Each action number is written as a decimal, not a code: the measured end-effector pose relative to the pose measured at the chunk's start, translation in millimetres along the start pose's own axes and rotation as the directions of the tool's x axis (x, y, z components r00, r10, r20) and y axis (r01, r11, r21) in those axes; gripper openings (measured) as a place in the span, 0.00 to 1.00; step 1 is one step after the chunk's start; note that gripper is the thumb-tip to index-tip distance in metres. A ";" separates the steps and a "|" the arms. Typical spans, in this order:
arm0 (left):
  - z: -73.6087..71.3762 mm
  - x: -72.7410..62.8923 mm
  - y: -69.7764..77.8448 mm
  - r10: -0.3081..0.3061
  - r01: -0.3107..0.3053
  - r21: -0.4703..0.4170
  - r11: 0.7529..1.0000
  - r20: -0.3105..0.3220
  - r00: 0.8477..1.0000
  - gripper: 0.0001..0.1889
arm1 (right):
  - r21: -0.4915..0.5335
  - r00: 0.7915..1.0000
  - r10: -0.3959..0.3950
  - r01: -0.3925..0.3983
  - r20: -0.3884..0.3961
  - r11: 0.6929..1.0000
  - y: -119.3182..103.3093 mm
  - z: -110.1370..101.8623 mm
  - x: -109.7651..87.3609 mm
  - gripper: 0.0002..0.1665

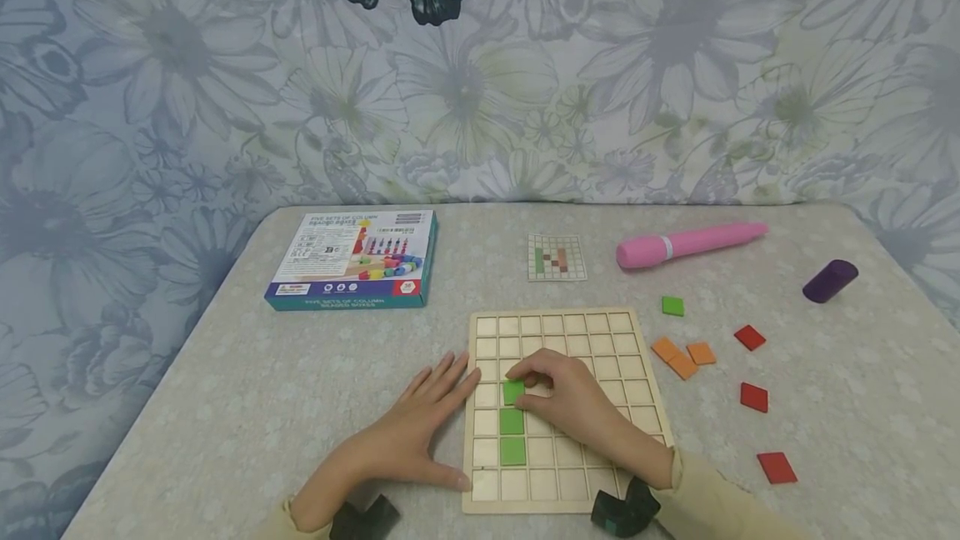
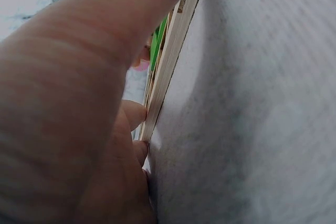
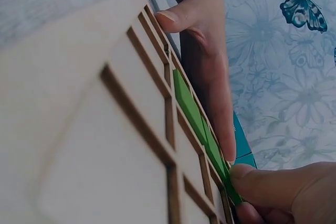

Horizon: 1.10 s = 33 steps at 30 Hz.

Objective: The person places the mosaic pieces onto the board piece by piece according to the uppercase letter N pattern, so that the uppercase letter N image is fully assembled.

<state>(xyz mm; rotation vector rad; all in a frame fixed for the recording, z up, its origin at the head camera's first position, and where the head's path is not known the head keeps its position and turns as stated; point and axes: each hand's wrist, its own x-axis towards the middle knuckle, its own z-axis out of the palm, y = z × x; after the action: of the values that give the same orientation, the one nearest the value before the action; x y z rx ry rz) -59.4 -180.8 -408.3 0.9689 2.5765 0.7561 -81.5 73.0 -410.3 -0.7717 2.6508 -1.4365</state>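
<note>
A wooden grid board lies on the table, its square cells framed by raised strips. In its second column from the left are green square tiles: one lowest, another above it, and a third green tile at the top. My right hand pinches that top tile between thumb and index finger; the right wrist view shows the thumb at its edge. With fingers spread, my left hand rests flat beside the board, thumb and fingertips touching its left edge.
Right of the board lie a loose green tile, several orange tiles and red tiles. Behind stand a boxed toy set, a small pattern card, a pink pen-shaped object and a purple cylinder.
</note>
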 end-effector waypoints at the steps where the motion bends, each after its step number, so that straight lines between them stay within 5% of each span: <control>1: -0.4 0.4 0.2 0.001 -0.001 0.001 1.000 0.000 1.000 0.60 | -0.002 1.000 0.003 -0.003 -0.002 1.000 -0.5 -0.5 0.2 0.17; 17: -1.3 2.4 -0.1 0.016 -0.016 0.007 1.000 -0.016 1.000 0.60 | 0.036 0.999 0.041 -0.041 0.004 0.998 -9.0 -14.1 3.5 0.11; 25: -1.2 -1.1 1.7 -0.011 0.011 -0.004 1.000 -0.004 1.000 0.61 | 0.000 0.984 0.057 -0.058 -0.168 0.998 17.9 -85.1 9.4 0.12; 33: -1.2 -1.5 0.2 0.029 -0.029 -0.005 1.000 -0.020 0.999 0.61 | -0.028 0.908 0.309 -0.330 -0.283 0.944 75.5 -150.0 -8.5 0.20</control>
<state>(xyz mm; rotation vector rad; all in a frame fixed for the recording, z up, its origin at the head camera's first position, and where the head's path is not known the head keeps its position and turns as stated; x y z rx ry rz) -58.7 -182.2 -407.1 1.0039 2.5816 0.7833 -143.0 227.7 -385.9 -0.1259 2.8689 -1.4501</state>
